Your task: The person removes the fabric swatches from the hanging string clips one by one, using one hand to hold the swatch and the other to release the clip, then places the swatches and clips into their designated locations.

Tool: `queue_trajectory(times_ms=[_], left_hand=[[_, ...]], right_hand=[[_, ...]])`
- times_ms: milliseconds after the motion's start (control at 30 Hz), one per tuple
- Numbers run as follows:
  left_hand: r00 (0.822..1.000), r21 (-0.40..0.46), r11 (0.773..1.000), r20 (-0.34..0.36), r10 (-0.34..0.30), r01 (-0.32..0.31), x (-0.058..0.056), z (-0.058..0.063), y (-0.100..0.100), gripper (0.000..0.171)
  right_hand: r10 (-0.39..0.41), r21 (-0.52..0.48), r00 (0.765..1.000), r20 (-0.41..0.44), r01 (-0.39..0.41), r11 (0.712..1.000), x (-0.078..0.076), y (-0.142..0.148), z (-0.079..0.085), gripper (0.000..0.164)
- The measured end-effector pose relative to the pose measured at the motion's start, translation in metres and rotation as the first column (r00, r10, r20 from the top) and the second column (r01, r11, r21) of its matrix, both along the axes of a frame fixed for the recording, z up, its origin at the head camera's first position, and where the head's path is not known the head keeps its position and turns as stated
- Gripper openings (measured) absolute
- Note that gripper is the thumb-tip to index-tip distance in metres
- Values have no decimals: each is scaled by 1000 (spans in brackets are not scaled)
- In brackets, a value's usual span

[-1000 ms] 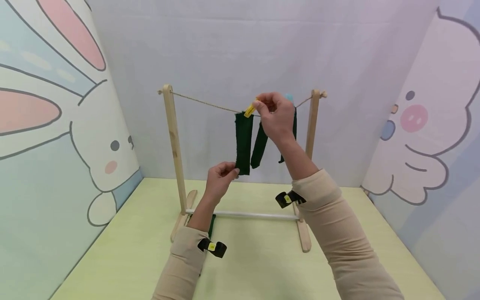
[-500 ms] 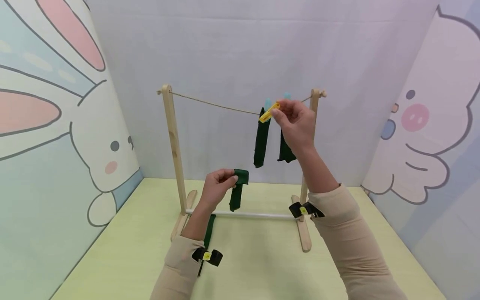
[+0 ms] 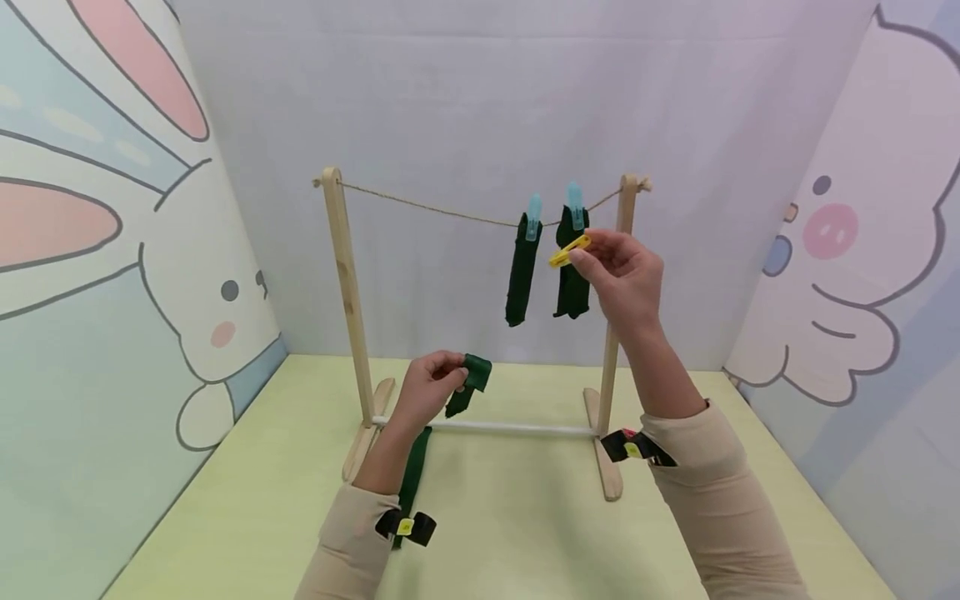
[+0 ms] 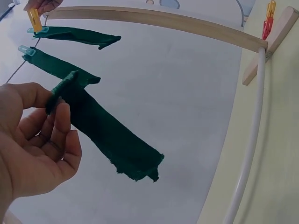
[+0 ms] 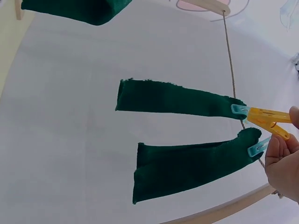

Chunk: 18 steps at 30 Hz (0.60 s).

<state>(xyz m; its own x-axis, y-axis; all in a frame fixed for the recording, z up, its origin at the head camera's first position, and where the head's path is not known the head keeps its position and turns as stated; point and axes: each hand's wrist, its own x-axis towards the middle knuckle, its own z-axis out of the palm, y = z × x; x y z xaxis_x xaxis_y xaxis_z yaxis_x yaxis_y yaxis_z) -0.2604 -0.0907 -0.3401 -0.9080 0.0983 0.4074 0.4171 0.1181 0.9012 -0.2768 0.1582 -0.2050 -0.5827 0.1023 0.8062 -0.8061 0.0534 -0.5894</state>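
My left hand (image 3: 427, 387) pinches a dark green cloth strip (image 3: 477, 372) by its folded top, below the rope line (image 3: 427, 206); its lower end hangs loose in the left wrist view. In my right hand (image 3: 630, 283), thumb and fingers pinch a yellow clothespin (image 3: 568, 252), which overlaps the farther right of two green strips in the head view. Those two, a narrow green strip (image 3: 521, 279) and a wider green strip (image 3: 572, 292), hang from the rope. Blue clothespins (image 3: 533, 218) clip them at the top.
Wooden posts (image 3: 345, 283) carry the rope, joined low down by a white rod (image 3: 502, 429). Another green strip (image 3: 413, 475) lies on the table beside my left forearm. A red clothespin (image 4: 267, 28) and a yellow one show by a wooden foot (image 4: 285, 35).
The held strip has come down from the rope with my left hand and now droops folded. My right hand has moved right and lower, still holding the yellow clothespin.
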Motion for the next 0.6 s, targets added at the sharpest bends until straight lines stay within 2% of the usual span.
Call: queue_trajectory(times_ms=[100, 200, 333, 400, 600], left_hand=[[1000, -1, 1000, 27, -16, 16, 4, -1, 0, 15], [998, -1, 999, 48, -40, 40, 13, 3, 2, 16], [997, -27, 998, 49, -56, 57, 22, 5, 4, 18], [997, -32, 998, 61, -57, 59, 20, -1, 3, 19], [993, -44, 999, 113, -24, 29, 7, -30, -4, 20]], right_hand=[[-1, -9, 1000, 19, 1, 1000, 3, 5, -6, 27], [-13, -8, 999, 52, 13, 1000, 7, 9, -13, 27], [-13, -35, 997, 82, 16, 999, 12, 15, -21, 27], [-19, -39, 996, 91, 23, 999, 14, 18, -24, 27], [-10, -50, 991, 130, 17, 999, 21, 25, -38, 28]])
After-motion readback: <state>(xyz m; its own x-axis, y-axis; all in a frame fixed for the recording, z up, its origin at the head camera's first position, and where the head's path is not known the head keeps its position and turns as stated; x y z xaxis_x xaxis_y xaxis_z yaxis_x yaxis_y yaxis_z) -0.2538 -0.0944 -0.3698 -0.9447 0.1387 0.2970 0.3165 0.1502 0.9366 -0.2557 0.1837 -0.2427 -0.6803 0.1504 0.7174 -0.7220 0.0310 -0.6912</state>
